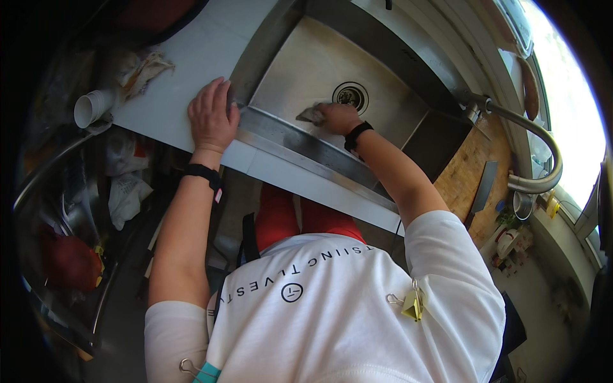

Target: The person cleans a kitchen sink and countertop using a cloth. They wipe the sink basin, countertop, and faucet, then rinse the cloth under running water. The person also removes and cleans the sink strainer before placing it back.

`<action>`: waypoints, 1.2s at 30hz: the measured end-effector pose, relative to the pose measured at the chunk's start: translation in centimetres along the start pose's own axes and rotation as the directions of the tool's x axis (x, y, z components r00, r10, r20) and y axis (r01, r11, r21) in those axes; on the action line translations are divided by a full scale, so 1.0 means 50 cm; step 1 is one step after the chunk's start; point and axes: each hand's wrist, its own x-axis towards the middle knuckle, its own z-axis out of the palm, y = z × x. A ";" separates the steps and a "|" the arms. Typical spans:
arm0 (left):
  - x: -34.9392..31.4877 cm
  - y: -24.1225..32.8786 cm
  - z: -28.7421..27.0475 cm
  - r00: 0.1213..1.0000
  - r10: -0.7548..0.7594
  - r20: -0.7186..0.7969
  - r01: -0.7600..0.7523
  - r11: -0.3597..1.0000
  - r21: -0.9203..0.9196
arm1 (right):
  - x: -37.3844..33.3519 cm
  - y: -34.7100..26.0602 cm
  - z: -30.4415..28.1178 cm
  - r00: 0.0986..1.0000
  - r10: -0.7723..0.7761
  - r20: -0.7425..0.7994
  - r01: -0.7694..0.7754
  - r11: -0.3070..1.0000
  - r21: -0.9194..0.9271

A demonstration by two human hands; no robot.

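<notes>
Inside the stainless steel sink (287, 70), my right hand (340, 118) is closed round a greyish cloth (310, 115). The cloth sticks out to the left of my fingers, low in the basin near its front wall. Just beyond my right hand is the round drain (350, 96) with its dark strainer. My left hand (212, 116) lies flat on the white countertop (172, 96), at the left front corner of the sink, fingers stretched out and holding nothing. Its thumb side is close to the sink's rim.
A curved metal faucet (543, 185) rises at the right of the sink. Beside it, a knife (485, 185) lies on a wooden board (466, 169). White paper cups (89, 108) and crumpled wrapping (148, 69) sit at the counter's left end. White plastic bags (128, 198) are below.
</notes>
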 end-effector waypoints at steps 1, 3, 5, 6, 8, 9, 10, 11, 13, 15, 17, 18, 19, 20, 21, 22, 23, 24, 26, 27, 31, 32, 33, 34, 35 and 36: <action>0.000 -0.001 0.000 1.000 0.001 -0.008 -0.001 1.000 -0.005 | -0.011 0.029 -0.012 0.995 0.100 -0.016 -0.100 0.995 0.009; -0.001 -0.001 -0.001 1.000 0.000 -0.016 0.000 1.000 -0.011 | -0.043 0.070 -0.036 0.957 0.277 -0.085 -0.273 0.961 0.051; -0.001 -0.001 -0.001 1.000 0.004 -0.020 -0.004 1.000 -0.019 | -0.061 0.065 -0.043 0.964 0.214 -0.160 -0.185 0.967 0.177; -0.003 -0.001 -0.001 1.000 0.001 -0.014 -0.001 1.000 -0.024 | -0.072 0.054 -0.042 0.961 0.200 -0.189 -0.152 0.959 0.239; -0.001 -0.003 0.000 1.000 0.004 -0.015 -0.004 1.000 -0.024 | -0.061 -0.005 -0.022 0.987 0.119 -0.104 -0.081 0.944 0.320; -0.001 -0.003 0.000 1.000 -0.001 -0.009 0.000 1.000 -0.022 | -0.050 -0.044 -0.005 0.993 0.050 -0.106 -0.020 0.965 0.261; -0.001 -0.004 0.000 1.000 -0.005 -0.001 0.005 1.000 -0.017 | -0.037 -0.073 0.008 0.994 -0.026 -0.105 0.047 0.977 0.206; -0.001 -0.004 0.000 1.000 -0.011 0.007 0.011 1.000 -0.012 | -0.022 -0.084 0.011 0.996 -0.052 -0.068 0.063 0.984 0.165; -0.001 -0.004 0.000 1.000 -0.009 0.003 0.009 1.000 -0.009 | 0.002 -0.090 0.009 0.995 -0.095 0.017 0.093 0.992 0.088; 0.000 -0.004 -0.001 1.000 -0.001 -0.007 0.001 1.000 -0.008 | 0.011 -0.066 -0.013 1.000 -0.030 0.002 0.030 0.999 0.033; -0.001 -0.003 0.000 1.000 0.012 -0.020 -0.012 1.000 -0.014 | 0.002 -0.038 -0.042 0.995 0.091 -0.032 -0.091 0.996 0.023; -0.001 -0.003 0.000 1.000 0.009 -0.015 -0.009 1.000 -0.018 | -0.004 -0.035 -0.053 0.994 0.075 -0.081 -0.071 0.996 0.057; -0.001 -0.003 0.001 1.000 0.010 -0.014 -0.010 1.000 -0.021 | -0.008 -0.033 -0.063 0.989 0.082 -0.123 -0.073 0.994 0.078; -0.001 -0.004 0.001 1.000 0.009 -0.012 -0.009 1.000 -0.022 | -0.012 -0.038 -0.069 0.984 0.109 -0.144 -0.096 0.991 0.096; -0.001 -0.003 0.001 1.000 0.011 -0.008 -0.012 1.000 -0.024 | -0.011 -0.051 -0.069 0.993 0.021 -0.120 -0.007 0.993 0.114; 0.000 -0.004 0.001 1.000 0.011 -0.011 -0.011 1.000 -0.021 | -0.004 -0.067 -0.067 0.998 -0.044 -0.047 0.050 0.990 0.133; -0.001 -0.004 0.001 1.000 0.008 -0.008 -0.008 1.000 -0.014 | 0.006 -0.088 -0.058 0.994 -0.104 0.039 0.097 0.983 0.153; -0.002 -0.004 -0.001 1.000 0.004 -0.008 -0.004 1.000 -0.012 | 0.017 -0.105 -0.047 0.973 -0.211 0.090 0.188 0.958 0.218; -0.002 -0.003 0.000 1.000 -0.002 -0.005 0.002 1.000 -0.007 | 0.042 -0.124 -0.023 0.985 -0.136 0.103 0.131 0.990 0.057; -0.002 -0.003 -0.001 1.000 0.001 -0.010 -0.001 1.000 -0.010 | 0.052 -0.128 -0.011 0.988 -0.092 0.122 0.095 0.995 -0.021; 0.000 -0.002 -0.001 1.000 0.009 -0.020 -0.010 1.000 -0.016 | 0.058 -0.094 0.005 0.997 0.056 0.056 -0.057 0.998 0.014; 0.001 -0.003 -0.001 1.000 0.007 -0.028 -0.007 1.000 -0.015 | 0.049 -0.071 -0.003 0.991 0.123 0.055 -0.125 0.991 0.046; 0.002 -0.004 -0.001 0.999 0.005 -0.035 -0.005 1.000 -0.021 | 0.037 -0.047 -0.015 0.986 0.163 0.031 -0.165 0.981 0.097; 0.001 -0.003 -0.002 0.999 0.001 -0.036 -0.002 1.000 -0.030 | 0.022 -0.022 -0.028 0.974 0.226 0.029 -0.228 0.965 0.129; 0.001 -0.004 -0.003 0.999 -0.001 -0.038 -0.001 0.999 -0.039 | 0.008 0.004 -0.041 0.964 0.267 0.018 -0.265 0.946 0.185; 0.002 -0.004 -0.003 0.999 -0.002 -0.040 0.000 0.999 -0.039 | -0.007 0.028 -0.056 0.943 0.333 0.029 -0.331 0.921 0.205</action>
